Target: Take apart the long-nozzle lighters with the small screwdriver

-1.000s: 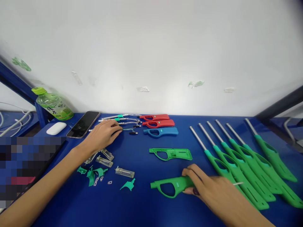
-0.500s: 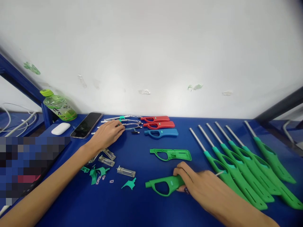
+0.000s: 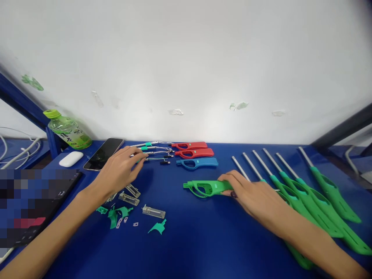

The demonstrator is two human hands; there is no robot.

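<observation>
Now the right hand (image 3: 252, 197) is clamping one green shell (image 3: 217, 186), moved up over a second shell (image 3: 200, 196) on the bench (image 3: 186, 248), while the left hand (image 3: 119, 168) is reaching at four wired tubes (image 3: 148, 148), its grip unclear, and two red handles (image 3: 200, 154), one blue handle (image 3: 200, 162) and six green lighters (image 3: 331, 195) are lying about.

Bare forearms (image 3: 72, 217), slender bare hands (image 3: 120, 170), dark purple nail (image 3: 233, 194) on the right thumb (image 3: 228, 192)

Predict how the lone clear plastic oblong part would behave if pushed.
The clear plastic oblong part looks rigid, so it would probably slide whole. Its boxy sides make rolling unlikely; its thin-looking clear walls suggest it is light.
</observation>
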